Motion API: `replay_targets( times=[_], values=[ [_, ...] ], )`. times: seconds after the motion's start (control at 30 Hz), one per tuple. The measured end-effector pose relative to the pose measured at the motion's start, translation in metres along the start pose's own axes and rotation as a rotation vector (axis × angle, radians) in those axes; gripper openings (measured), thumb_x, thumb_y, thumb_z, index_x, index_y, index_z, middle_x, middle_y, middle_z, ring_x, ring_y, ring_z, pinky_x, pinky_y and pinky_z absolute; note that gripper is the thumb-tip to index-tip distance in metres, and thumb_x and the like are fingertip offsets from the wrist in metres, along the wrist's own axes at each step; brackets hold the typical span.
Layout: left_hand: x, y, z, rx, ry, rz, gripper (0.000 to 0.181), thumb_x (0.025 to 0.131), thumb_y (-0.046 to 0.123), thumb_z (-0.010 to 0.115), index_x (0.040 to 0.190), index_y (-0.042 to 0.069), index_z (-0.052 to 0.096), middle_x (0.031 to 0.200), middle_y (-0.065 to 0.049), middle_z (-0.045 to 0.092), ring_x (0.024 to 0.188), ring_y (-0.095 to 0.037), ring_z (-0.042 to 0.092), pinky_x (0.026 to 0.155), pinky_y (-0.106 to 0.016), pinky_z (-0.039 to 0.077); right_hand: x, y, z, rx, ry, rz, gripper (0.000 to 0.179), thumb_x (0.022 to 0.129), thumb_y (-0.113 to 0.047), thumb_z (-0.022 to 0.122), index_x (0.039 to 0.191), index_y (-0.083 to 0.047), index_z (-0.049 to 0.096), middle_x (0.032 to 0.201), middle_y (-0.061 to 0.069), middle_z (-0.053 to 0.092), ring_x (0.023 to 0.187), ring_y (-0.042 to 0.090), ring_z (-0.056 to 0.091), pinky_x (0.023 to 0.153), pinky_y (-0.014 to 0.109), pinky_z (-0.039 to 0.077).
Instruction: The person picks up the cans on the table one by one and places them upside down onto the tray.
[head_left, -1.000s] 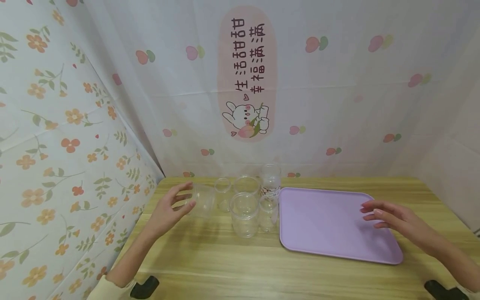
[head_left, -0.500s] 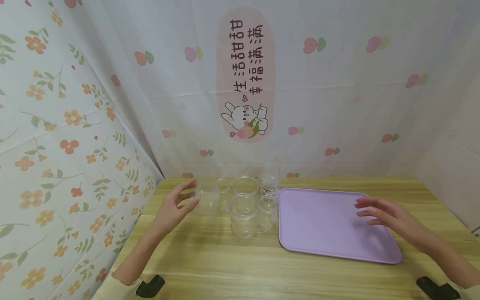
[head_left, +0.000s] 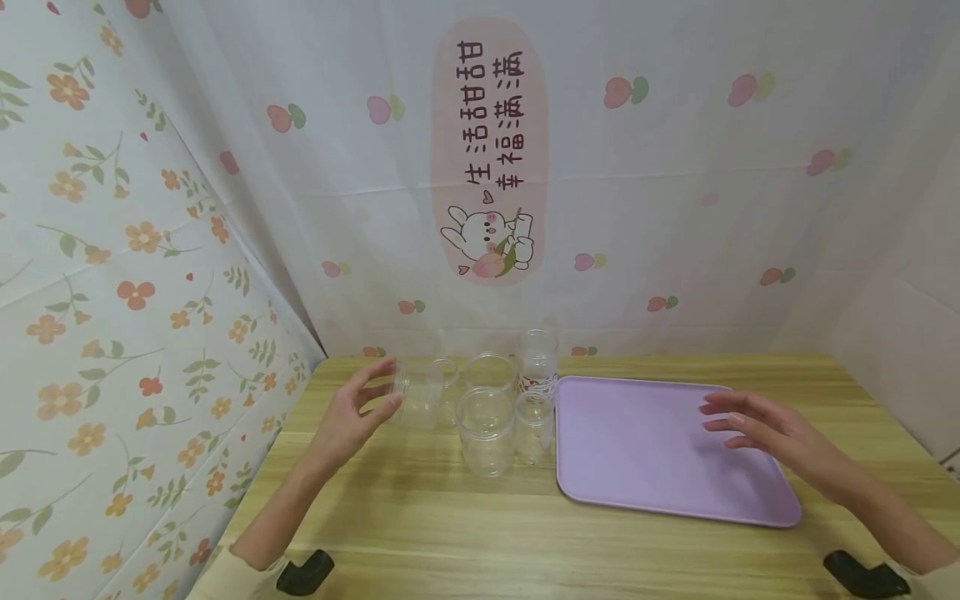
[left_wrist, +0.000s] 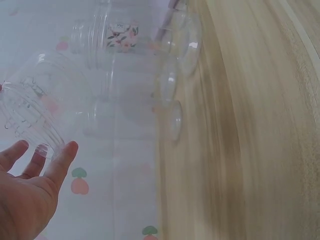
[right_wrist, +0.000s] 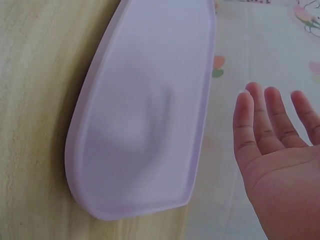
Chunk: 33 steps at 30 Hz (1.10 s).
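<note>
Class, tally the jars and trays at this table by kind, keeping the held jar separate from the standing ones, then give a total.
Held clear jar (in the left hand): 1
Standing clear jars: 5
Purple tray: 1
Total: 7

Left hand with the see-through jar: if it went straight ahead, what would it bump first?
Probably the slim clear jar: the left hand aims its held jar that way. Height is hard to judge, so it might pass above.

Shows pale wood grain across the table [head_left: 450, 537]; carries a lilac tray [head_left: 645, 446] flat towards the right and, just left of it, five clear plastic jars [head_left: 487, 442] upright, close together
</note>
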<state>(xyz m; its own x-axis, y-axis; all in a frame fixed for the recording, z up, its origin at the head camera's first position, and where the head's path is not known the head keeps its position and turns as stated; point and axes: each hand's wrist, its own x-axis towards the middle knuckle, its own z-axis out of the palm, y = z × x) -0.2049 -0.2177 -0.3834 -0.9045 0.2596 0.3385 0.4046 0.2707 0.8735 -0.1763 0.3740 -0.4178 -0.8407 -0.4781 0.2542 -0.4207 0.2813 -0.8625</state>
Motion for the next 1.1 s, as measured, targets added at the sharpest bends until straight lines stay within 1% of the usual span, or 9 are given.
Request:
replay_targets(
  times=[0.07,0.23,0.33,0.43,0.53,0.63,0.8,1.0,1.1],
  values=[
    [0.001,0.001,0.001,0.003,0.001,-0.002,0.056,0.100,0.010,0.064,0.151,0.003,0.043,0.148,-0.022,0.044,0.128,-0.045,0.051,0.093,-0.047,0.054,0.001,0.000,0.001,-0.002,0.000,-0.003,0.038,0.108,0.004,0.036,0.144,0.005,0.044,0.140,0.012,0.055,0.120,0.023,0.062,0.088,0.034,0.057],
    [0.003,0.002,0.003,-0.007,0.001,-0.008,0.056,0.101,0.013,0.064,0.152,0.006,0.043,0.150,-0.024,0.041,0.130,-0.045,0.049,0.096,-0.057,0.050,0.003,-0.001,0.002,0.003,0.006,0.004,0.040,0.107,0.004,0.037,0.147,0.004,0.042,0.141,0.012,0.054,0.121,0.025,0.061,0.089,0.036,0.056],
    [0.004,0.002,0.005,-0.024,-0.001,-0.008,0.056,0.101,0.012,0.064,0.152,0.005,0.043,0.150,-0.023,0.041,0.130,-0.044,0.049,0.097,-0.058,0.049,0.005,-0.003,0.005,0.006,0.010,-0.004,0.040,0.107,0.004,0.038,0.147,0.003,0.043,0.140,0.013,0.054,0.120,0.025,0.061,0.089,0.036,0.056],
    [0.004,0.001,0.007,-0.029,-0.003,-0.008,0.057,0.101,0.012,0.063,0.152,0.003,0.042,0.149,-0.021,0.042,0.130,-0.044,0.049,0.096,-0.055,0.050,0.007,-0.004,0.007,0.010,0.010,-0.011,0.042,0.106,0.006,0.039,0.148,0.002,0.042,0.140,0.013,0.055,0.119,0.025,0.062,0.088,0.036,0.057],
    [0.004,0.001,0.008,-0.031,-0.003,-0.009,0.057,0.101,0.012,0.064,0.153,0.002,0.041,0.149,-0.020,0.043,0.130,-0.043,0.049,0.096,-0.052,0.051,0.007,-0.006,0.009,0.017,0.021,0.005,0.043,0.106,0.005,0.041,0.148,-0.001,0.041,0.140,0.011,0.055,0.120,0.023,0.062,0.087,0.036,0.057],
    [0.004,0.001,0.008,-0.035,-0.002,-0.012,0.057,0.101,0.013,0.064,0.153,0.005,0.042,0.149,-0.020,0.042,0.130,-0.043,0.049,0.096,-0.052,0.051,0.008,-0.008,0.011,0.020,0.030,0.017,0.044,0.106,0.005,0.043,0.149,-0.003,0.041,0.141,0.011,0.056,0.121,0.022,0.061,0.087,0.036,0.057],
    [0.004,0.002,0.009,-0.053,0.000,-0.014,0.056,0.101,0.013,0.064,0.153,0.008,0.043,0.149,-0.022,0.042,0.130,-0.043,0.049,0.097,-0.054,0.050,0.010,-0.007,0.012,0.018,0.038,0.013,0.045,0.106,0.004,0.043,0.150,-0.003,0.040,0.140,0.015,0.056,0.120,0.023,0.061,0.088,0.036,0.057],
    [0.006,0.002,0.013,-0.059,-0.004,-0.010,0.056,0.100,0.012,0.064,0.152,0.008,0.044,0.148,-0.023,0.042,0.129,-0.043,0.049,0.093,-0.043,0.054,0.015,-0.006,0.015,0.022,0.047,0.012,0.043,0.106,0.004,0.043,0.148,-0.002,0.041,0.139,0.018,0.056,0.120,0.024,0.062,0.087,0.037,0.057],
    [0.008,0.003,0.014,-0.054,0.000,0.001,0.056,0.100,0.012,0.065,0.152,0.009,0.045,0.148,-0.020,0.044,0.129,-0.042,0.050,0.091,-0.039,0.055,0.017,-0.007,0.017,0.030,0.050,0.017,0.042,0.106,0.003,0.043,0.147,-0.002,0.042,0.139,0.018,0.056,0.119,0.025,0.062,0.087,0.037,0.057]
  ],
)
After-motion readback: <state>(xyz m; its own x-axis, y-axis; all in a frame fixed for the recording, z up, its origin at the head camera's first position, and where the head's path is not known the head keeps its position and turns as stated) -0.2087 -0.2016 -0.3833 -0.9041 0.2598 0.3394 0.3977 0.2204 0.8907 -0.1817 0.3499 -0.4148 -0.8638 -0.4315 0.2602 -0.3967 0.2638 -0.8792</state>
